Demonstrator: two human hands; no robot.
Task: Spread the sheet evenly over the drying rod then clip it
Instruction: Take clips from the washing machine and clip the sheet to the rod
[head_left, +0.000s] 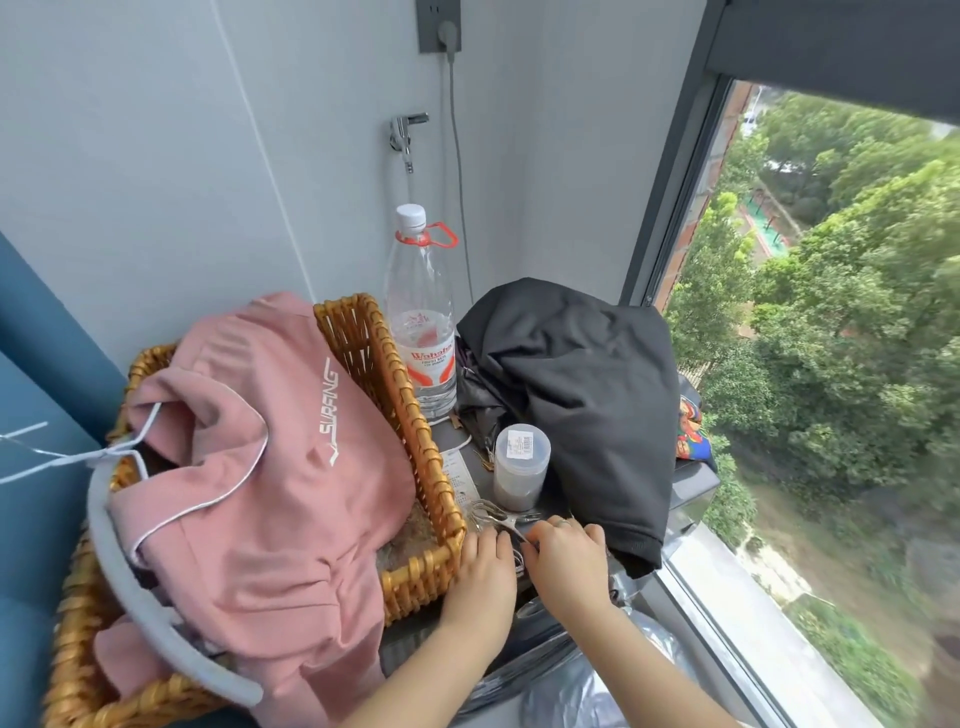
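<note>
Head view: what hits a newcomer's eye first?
A pink top printed SURFING drapes over the wicker basket at left, opposite a heaped black garment by the window. In front, between them, the left hand and right hand meet at metal clips, the right pinching one.

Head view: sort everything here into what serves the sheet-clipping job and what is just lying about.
For the job: metal clips, left hand and right hand at them. No sheet or rod shows.
Lying about: pink top, wicker basket, grey hanger, water bottle, lidded jar, black garment.
</note>
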